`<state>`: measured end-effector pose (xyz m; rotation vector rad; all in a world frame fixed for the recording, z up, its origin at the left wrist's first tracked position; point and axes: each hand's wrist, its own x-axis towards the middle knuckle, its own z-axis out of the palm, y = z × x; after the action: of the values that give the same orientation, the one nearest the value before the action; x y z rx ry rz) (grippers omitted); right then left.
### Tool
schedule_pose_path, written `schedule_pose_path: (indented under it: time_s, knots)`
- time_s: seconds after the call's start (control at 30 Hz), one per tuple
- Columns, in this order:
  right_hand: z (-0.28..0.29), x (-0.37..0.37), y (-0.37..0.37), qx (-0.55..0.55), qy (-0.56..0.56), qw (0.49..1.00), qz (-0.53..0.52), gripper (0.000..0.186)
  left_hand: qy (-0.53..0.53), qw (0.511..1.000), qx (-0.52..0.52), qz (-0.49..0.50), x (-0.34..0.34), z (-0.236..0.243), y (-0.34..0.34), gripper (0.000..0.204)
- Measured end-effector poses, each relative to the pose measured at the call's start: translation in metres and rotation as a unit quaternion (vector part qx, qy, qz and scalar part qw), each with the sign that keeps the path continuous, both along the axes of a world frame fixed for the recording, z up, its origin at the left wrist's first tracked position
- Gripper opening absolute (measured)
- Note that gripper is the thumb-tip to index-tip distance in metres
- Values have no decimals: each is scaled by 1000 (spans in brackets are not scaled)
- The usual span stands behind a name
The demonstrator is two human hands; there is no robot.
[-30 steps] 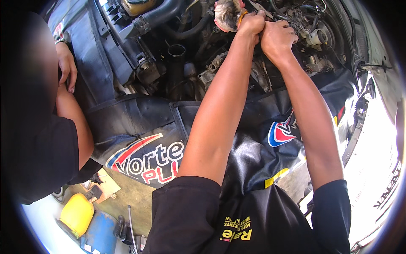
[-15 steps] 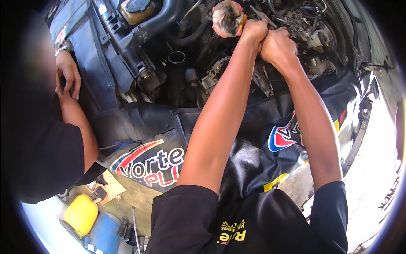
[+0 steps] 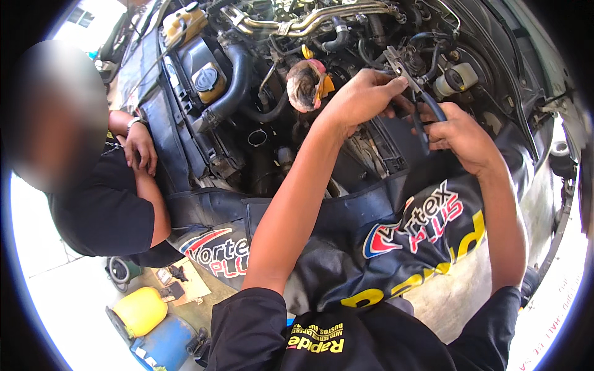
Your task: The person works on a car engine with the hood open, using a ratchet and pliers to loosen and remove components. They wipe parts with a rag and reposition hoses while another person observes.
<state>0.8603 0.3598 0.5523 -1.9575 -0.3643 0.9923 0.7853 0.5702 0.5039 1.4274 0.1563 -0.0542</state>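
Both hands work over the open engine bay [image 3: 260,154] of a vehicle, above a black printed fender cover [image 3: 396,247] draped over the front edge. The left hand [image 3: 359,99] has its grip closed on a pair of pliers [image 3: 399,65], fingers wrapped round the handles, with the metal nose pointing up and away toward the hoses at the rear of the bay. The right hand [image 3: 461,136] has its grip clamped on a thin black hose [image 3: 430,108] that curves up from the fist toward the plier handles. Whether the plier nose is biting on anything cannot be told. Judged from this posture, the step in hand is work on a hose end or its clamp. The next move appears to call for steadying the hose with the right hand while the plier nose is brought squarely onto the fitting, with fine control in a crowded space. Nearby obstructions: a rag-stuffed opening [image 3: 306,83] just left of the left hand, a thick black intake hose [image 3: 232,80], metal pipes [image 3: 309,21] across the top, a yellowish reservoir [image 3: 182,25] and a small white reservoir [image 3: 458,77] just beyond the right hand. A second person's hand [image 3: 141,145] rests on the bay's left edge, well apart. On the floor [image 3: 74,297] stand a yellow container [image 3: 142,309] and a blue one [image 3: 164,343].
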Motion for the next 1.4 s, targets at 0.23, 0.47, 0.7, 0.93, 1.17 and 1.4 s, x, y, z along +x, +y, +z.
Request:
schedule_pose_path:
  time_s: [0.23,0.47,0.7,0.93,1.17,1.4]
  knots:
    - [-33,11,81,126,207,969,-53,7,76,971,27,224,26,-40,7,56]
    - [-48,27,123,110,174,977,-50,8,128,966,-34,224,37,-34,30,51]
    - [-33,27,112,161,224,959,-58,7,147,951,76,262,36,-16,28,54]
    - [-48,36,103,239,268,933,-34,8,149,949,141,237,30,-4,23,53]
    - [-51,34,103,221,255,940,-42,11,62,969,51,232,31,-30,24,49]
    - [-43,33,104,207,221,953,-8,14,44,969,45,237,30,-36,28,48]
